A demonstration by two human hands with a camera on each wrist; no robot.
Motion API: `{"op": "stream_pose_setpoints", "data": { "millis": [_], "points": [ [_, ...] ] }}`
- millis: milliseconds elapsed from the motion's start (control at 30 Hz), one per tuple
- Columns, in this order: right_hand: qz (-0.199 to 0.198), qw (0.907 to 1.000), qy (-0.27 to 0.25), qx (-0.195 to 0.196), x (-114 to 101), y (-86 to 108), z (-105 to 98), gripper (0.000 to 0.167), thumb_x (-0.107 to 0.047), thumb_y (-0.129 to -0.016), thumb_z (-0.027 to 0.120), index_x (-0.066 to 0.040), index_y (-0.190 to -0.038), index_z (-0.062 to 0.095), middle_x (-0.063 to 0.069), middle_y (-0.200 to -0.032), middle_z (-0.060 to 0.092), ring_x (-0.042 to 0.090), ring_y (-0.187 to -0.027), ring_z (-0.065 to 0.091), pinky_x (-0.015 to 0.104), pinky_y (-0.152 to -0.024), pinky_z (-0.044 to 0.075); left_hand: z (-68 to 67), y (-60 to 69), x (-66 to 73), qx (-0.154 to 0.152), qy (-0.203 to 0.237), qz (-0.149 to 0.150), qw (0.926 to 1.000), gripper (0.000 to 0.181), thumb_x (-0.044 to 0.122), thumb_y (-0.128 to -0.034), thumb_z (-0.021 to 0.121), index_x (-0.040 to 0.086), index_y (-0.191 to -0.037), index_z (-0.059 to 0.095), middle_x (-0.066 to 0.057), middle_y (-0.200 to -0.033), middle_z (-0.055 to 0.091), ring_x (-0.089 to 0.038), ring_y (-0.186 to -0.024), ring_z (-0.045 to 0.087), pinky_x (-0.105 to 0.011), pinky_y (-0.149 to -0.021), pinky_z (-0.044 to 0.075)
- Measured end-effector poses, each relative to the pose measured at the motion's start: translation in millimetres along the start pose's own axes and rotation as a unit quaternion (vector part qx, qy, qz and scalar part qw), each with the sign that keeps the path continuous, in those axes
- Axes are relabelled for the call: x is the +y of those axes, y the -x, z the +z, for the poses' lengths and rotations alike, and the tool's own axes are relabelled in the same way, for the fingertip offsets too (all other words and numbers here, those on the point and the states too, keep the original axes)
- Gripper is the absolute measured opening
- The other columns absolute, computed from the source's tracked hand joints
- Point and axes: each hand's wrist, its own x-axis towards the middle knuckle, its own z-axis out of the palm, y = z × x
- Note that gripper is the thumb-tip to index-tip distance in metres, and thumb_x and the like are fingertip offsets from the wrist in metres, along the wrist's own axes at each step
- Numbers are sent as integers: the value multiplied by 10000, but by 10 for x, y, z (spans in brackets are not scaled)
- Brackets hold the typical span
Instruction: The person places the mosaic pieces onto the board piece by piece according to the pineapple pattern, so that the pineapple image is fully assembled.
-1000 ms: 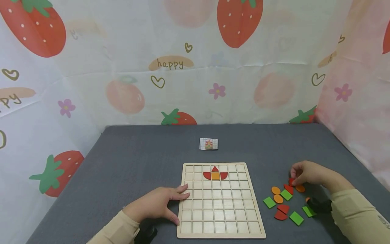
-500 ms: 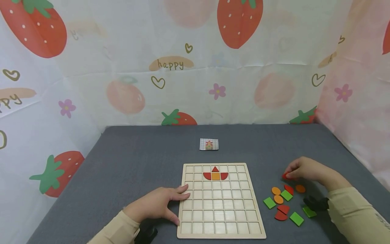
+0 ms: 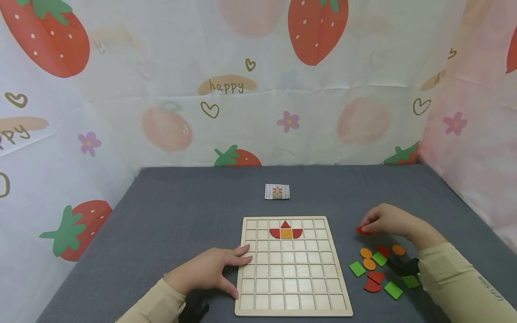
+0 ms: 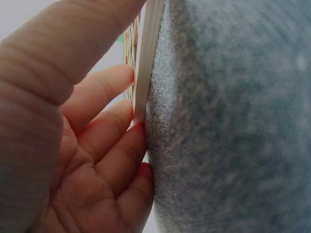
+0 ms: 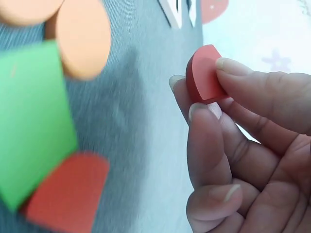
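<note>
The red quarter-round is pinched in the right hand, and the pale wooden grid board lies flat, left hand touching its edge, three red pieces and an orange square up top.

beige sleeves | right sleeve: dark lettering | black wrist devices

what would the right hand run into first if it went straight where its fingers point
The right hand would probably meet the wooden grid board at its right edge, held red piece leading; hand height is unclear, so it might pass over.
</note>
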Motion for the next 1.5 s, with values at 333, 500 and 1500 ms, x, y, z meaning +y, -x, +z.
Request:
{"op": "stream_pose_setpoints", "data": {
  "millis": [333,500,1500],
  "points": [
    [-57,9998,-167,-94,-247,-142,156,185,-197,-833,665,-50,-749,592,5,-617,509,164,-556,432,303,-528,372,-2,-3,9,-7,18,12,10000,852,515,-609,745,204,-1350,462,10,-1450,338,-164,-1285,377,-344,-1005,353],
    [-178,9996,-182,-117,-380,-233,252,176,-189,-831,666,-56,-748,586,30,-633,534,181,-558,429,301,-520,360,-5,-4,14,-17,25,-1,10000,856,518,-607,745,205,-1351,460,5,-1451,336,-164,-1285,376,-340,-1004,354],
    [-546,9931,-939,-445,-833,-625,829,120,-97,-848,633,-40,-751,594,41,-632,545,159,-517,424,279,-498,387,-14,-4,29,-25,-30,-6,10000,848,492,-608,765,194,-1345,470,-3,-1449,341,-161,-1276,388,-343,-1008,350]
  ]
}}
